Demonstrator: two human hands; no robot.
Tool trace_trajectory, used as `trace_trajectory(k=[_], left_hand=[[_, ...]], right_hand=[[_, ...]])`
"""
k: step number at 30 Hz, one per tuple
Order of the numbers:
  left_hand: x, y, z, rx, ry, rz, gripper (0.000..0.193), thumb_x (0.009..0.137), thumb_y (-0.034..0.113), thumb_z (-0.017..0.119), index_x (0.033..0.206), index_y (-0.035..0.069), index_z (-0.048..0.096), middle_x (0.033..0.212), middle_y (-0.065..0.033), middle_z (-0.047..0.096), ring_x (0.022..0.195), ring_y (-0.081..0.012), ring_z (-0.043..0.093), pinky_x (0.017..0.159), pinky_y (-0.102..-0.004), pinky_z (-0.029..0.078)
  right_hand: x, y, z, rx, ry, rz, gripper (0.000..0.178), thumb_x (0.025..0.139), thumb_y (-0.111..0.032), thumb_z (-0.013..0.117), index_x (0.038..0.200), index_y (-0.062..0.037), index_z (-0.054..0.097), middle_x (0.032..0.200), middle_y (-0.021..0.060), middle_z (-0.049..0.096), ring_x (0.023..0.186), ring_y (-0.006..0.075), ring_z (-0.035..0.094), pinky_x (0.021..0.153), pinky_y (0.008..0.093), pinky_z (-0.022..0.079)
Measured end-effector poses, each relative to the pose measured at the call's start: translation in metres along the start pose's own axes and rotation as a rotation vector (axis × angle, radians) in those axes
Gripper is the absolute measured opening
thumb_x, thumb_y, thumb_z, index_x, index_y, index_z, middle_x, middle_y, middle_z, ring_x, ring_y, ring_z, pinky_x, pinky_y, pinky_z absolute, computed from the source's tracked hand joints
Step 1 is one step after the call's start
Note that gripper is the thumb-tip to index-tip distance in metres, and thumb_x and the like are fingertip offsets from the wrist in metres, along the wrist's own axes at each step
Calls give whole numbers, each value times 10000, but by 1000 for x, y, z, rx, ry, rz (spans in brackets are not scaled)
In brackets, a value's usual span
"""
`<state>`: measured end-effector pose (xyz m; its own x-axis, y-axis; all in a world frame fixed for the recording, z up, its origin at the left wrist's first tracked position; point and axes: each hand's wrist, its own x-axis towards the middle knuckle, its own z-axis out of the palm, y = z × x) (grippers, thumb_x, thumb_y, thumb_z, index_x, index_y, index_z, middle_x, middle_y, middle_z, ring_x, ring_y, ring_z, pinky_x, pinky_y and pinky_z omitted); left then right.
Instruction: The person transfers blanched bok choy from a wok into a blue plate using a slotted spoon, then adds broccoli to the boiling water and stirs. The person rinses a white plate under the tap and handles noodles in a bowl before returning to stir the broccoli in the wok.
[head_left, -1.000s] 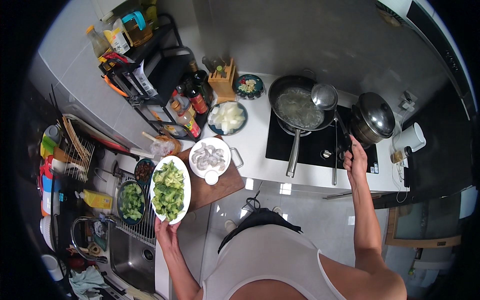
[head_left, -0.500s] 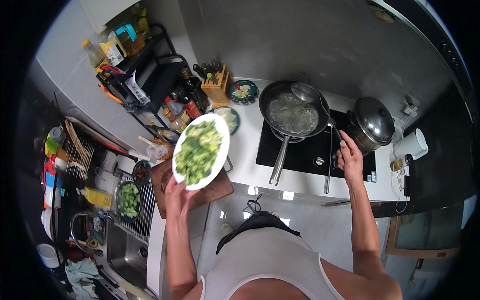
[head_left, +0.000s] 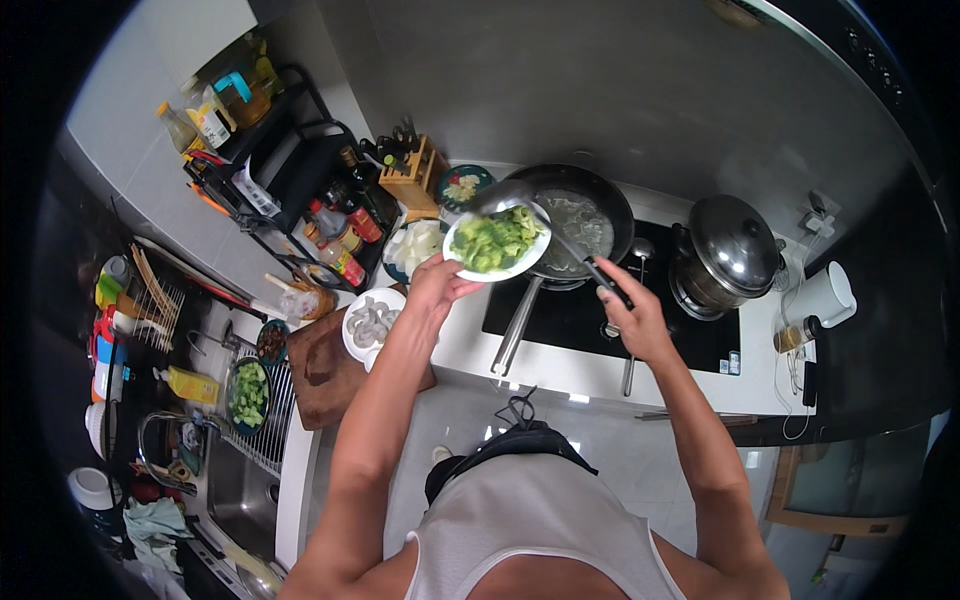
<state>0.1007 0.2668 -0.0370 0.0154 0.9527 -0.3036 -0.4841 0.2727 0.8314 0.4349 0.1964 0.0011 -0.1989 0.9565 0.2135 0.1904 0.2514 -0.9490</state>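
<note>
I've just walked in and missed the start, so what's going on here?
A person's left hand holds a plate of broccoli at the left side of a pan of liquid. Their right hand grips a skimmer, its blurred head by the plate's far edge. A lidded pot stands right of the pan; shrimp lie in a white dish at left.

Right of the right hand [head_left: 637, 318], the hob surface [head_left: 695, 345] gave a passage; the pot [head_left: 732, 245] blocked ahead-right. The wok handle [head_left: 520, 326] projected between both hands. Ahead of the left hand [head_left: 440, 290], the plate [head_left: 505, 275] and skimmer [head_left: 500, 197] obstructed access; leftward stood the shrimp dish [head_left: 353, 338].
</note>
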Motion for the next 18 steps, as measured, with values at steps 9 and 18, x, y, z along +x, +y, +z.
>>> trace_trajectory(k=[9, 18], left_hand=[[49, 17, 60, 313, 71, -67, 245, 905, -19, 498, 1102, -160, 532, 991, -281, 668, 843, -381, 726, 747, -443, 655], [56, 46, 84, 537, 91, -25, 301, 900, 4, 506, 1113, -208, 509, 950, -297, 671, 780, -381, 728, 698, -413, 658]], right_hand=[[-4, 40, -15, -369, 34, -233, 517, 928, -32, 629, 1424, -150, 546, 836, 119, 524, 705, 253, 543, 678, 342, 478], [-8, 74, -46, -635, 98, -309, 545, 908, -46, 653, 1421, -195, 544, 830, 113, 472, 667, 307, 565, 612, 422, 490]])
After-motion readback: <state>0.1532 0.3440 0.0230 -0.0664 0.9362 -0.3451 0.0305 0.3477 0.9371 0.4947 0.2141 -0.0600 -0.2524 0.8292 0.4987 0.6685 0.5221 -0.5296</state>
